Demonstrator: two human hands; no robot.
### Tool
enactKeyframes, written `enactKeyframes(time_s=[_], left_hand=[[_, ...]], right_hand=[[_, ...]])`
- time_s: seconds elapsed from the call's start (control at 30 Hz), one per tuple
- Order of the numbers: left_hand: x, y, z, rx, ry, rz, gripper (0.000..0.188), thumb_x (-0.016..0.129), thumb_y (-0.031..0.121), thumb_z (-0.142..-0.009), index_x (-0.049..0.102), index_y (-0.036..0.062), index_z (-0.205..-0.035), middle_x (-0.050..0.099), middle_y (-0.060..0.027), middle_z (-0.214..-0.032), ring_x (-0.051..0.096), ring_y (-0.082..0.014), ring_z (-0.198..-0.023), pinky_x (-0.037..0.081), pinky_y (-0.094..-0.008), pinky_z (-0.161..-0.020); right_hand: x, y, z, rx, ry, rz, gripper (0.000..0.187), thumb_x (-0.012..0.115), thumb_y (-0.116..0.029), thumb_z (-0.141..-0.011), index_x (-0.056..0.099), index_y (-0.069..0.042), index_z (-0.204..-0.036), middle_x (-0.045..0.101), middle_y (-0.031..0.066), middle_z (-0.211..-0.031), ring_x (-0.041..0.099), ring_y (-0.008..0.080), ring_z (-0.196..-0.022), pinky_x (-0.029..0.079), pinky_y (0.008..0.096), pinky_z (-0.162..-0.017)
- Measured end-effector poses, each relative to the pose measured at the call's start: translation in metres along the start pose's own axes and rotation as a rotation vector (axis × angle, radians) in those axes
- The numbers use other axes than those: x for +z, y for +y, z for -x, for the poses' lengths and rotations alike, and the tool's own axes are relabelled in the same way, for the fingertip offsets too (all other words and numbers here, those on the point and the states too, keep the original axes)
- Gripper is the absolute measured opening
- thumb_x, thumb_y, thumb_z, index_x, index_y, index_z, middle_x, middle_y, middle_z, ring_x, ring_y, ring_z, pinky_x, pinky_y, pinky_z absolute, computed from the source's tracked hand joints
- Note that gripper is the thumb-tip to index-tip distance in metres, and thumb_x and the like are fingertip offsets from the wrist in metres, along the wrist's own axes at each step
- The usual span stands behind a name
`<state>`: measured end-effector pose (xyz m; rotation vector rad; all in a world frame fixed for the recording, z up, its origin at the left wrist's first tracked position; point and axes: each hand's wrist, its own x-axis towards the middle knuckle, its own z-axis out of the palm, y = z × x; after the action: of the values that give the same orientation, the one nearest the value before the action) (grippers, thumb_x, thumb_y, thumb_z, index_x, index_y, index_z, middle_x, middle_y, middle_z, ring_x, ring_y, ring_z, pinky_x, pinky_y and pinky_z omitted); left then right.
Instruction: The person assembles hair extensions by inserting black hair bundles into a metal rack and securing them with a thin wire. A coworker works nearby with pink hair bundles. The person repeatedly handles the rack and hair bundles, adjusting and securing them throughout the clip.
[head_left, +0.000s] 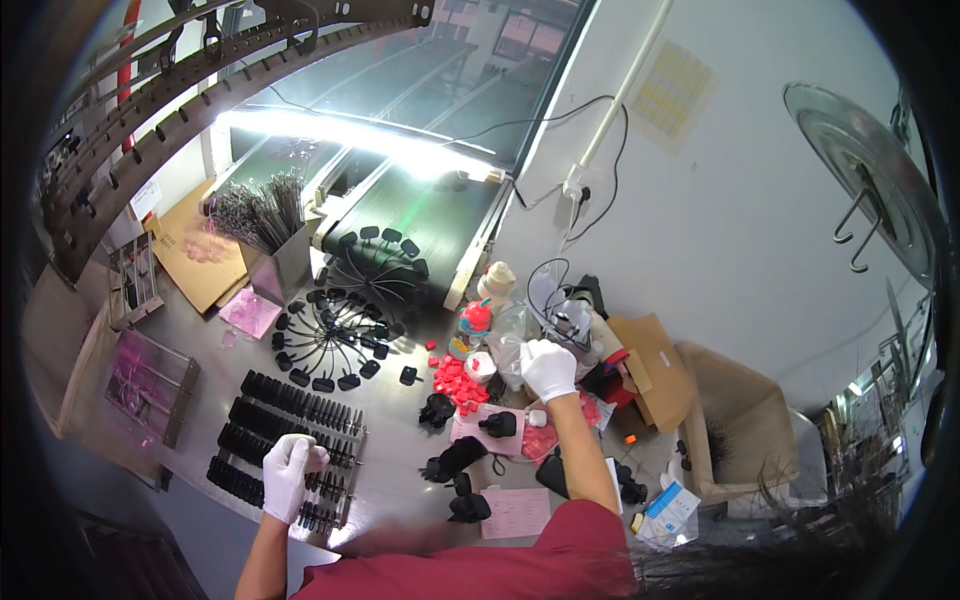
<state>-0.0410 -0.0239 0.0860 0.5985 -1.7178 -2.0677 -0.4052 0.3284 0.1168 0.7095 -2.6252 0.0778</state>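
My left hand, in a white glove, is closed above rows of small black parts set in a metal rack. Whatever its curled fingers hold is hidden. Further off to the right, my right hand, also white-gloved, is closed beside a crumpled clear plastic bag. I cannot make out anything between its fingers. Left of that hand lie a heap of small red pieces and a white round container. A red-topped bottle stands just behind them.
Thin stems with black tips fan out on the metal table. A metal bin holds many dark rods. Behind runs a green conveyor under a bright lamp. Cardboard boxes stand right; pink paper sheets and black parts lie near me.
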Motion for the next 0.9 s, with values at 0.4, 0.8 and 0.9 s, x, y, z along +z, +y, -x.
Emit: enactKeyframes(time_s=[0.4, 0.8, 0.9], left_hand=[[-0.07, 0.009, 0.012, 0.123, 0.295, -0.169, 0.025, 0.054, 0.021, -0.112, 0.067, -0.0004, -0.114, 0.075, -0.0102, -0.094, 0.073, -0.0173, -0.083, 0.06, -0.031, -0.079], [-0.313, -0.09, 0.069, 0.165, 0.687, -1.093, 0.035, 0.063, 0.005, -0.096, 0.064, -0.001, -0.131, 0.071, -0.0172, -0.113, 0.068, -0.0266, -0.099, 0.055, -0.0368, -0.09], [-0.369, -0.128, 0.062, 0.17, 0.495, -1.327, 0.068, 0.066, -0.001, -0.084, 0.053, 0.0003, -0.151, 0.061, -0.0219, -0.136, 0.063, -0.0288, -0.12, 0.053, -0.0403, -0.1]], right_hand=[[0.105, -0.043, -0.002, -0.082, -0.476, -0.062, 0.023, 0.067, -0.026, -0.09, 0.083, -0.015, -0.103, 0.079, 0.0177, -0.112, 0.077, 0.0315, -0.107, 0.058, 0.0519, -0.09], [0.14, -0.032, 0.025, -0.387, 0.207, -0.481, 0.023, 0.067, -0.015, -0.092, 0.071, -0.005, -0.112, 0.076, 0.0207, -0.098, 0.077, 0.0349, -0.094, 0.061, 0.0479, -0.084], [0.061, -0.059, 0.055, 0.455, -0.438, -1.256, 0.022, 0.065, -0.008, -0.099, 0.067, -0.003, -0.12, 0.074, 0.0176, -0.11, 0.079, 0.0215, -0.092, 0.065, 0.0345, -0.073]])
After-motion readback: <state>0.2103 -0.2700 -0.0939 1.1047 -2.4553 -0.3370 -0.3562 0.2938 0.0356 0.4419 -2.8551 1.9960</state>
